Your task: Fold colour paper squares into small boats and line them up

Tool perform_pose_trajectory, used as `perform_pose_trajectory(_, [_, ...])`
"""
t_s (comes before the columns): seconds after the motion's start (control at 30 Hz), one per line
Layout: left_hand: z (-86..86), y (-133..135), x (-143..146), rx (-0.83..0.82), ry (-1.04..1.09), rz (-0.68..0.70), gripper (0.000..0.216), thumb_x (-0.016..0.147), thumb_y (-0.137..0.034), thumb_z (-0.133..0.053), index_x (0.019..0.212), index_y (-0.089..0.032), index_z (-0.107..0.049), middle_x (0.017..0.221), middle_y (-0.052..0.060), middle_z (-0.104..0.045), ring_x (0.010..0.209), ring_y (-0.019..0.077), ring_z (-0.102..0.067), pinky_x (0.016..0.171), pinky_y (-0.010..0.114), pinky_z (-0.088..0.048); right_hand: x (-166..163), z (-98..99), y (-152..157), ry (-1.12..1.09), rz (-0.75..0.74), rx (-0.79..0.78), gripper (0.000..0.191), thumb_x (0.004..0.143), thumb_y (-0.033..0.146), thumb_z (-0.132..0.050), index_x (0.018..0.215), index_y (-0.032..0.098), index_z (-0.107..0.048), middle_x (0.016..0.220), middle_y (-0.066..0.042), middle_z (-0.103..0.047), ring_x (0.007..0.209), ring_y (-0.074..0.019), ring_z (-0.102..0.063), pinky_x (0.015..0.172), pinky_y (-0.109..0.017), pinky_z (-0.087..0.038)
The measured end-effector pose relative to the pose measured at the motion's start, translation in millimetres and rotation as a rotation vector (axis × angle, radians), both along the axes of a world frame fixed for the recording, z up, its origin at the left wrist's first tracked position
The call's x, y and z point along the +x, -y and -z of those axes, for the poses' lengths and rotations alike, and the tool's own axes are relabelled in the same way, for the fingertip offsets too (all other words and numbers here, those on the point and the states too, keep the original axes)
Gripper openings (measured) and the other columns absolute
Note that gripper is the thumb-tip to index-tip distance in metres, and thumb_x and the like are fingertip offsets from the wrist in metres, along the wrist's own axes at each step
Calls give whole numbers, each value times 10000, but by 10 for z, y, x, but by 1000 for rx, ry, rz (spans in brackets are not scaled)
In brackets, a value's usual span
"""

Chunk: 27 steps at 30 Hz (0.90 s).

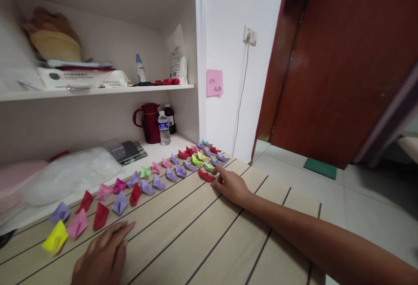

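Observation:
Folded paper boats in many colours stand in rows along the far side of the striped wooden table (183,215). My right hand (232,185) reaches to the far right, its thumb and index finger closed on the right end of a red paper boat (205,175). Just behind that boat are a pale green boat (209,167) and a bright green one (197,161). At the front left, my left hand (102,252) rests on the tabletop with fingers stretched out, holding nothing. Nearest to it are a red boat (101,216) and a pink boat (77,225); a yellow boat (55,238) lies farther left.
Behind the table, a white shelf (173,142) holds a dark red jug (150,123), a water bottle (164,128) and a clear plastic bag (73,176). A pink note (214,83) is on the wall. A cable (241,97) hangs from the socket beyond the table's right end.

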<state>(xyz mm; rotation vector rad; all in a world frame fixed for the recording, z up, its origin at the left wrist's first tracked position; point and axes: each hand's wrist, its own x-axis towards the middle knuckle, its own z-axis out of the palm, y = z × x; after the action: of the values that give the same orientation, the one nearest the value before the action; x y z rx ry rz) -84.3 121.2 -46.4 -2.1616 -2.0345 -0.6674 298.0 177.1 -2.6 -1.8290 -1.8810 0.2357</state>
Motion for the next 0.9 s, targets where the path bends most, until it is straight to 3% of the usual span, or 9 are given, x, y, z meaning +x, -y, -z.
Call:
perform_pose_trajectory(0.27, [70,-22,-19,18,0,11,502,934,-370,-222,1163,-347,-668,1271,-8,-646,1172,226,-559,926,434,-443,-47,17,-17,35,29,24,199,880,324,-591,1074,278,-595,840,5,-697,764,-185,-605,585,-255,-265])
perform_pose_trajectory(0.5, [-20,41,49,10,13,0,482,938,-333,-245,1174,-336,-665,1269,5,-647,1172,231,-551,919,423,-436,-46,20,-55,41,38,18,179,886,347,-604,1049,275,-617,839,2,-703,753,-186,-612,570,-252,-261])
perform_pose_trajectory(0.77, [57,2,3,25,-21,-16,474,937,-332,-252,1196,-374,-647,1270,-19,-648,1183,212,-559,910,393,-440,-63,5,-60,43,41,17,145,896,355,-590,1000,275,-651,843,0,-710,770,-188,-624,572,-252,-276])
perform_pose_trajectory(0.9, [-18,10,-2,-50,-25,6,460,932,-335,-277,1220,-376,-633,1306,-24,-628,1200,215,-551,911,390,-450,-62,9,-68,48,36,16,130,889,343,-593,968,268,-663,862,-5,-714,793,-192,-625,578,-250,-278])
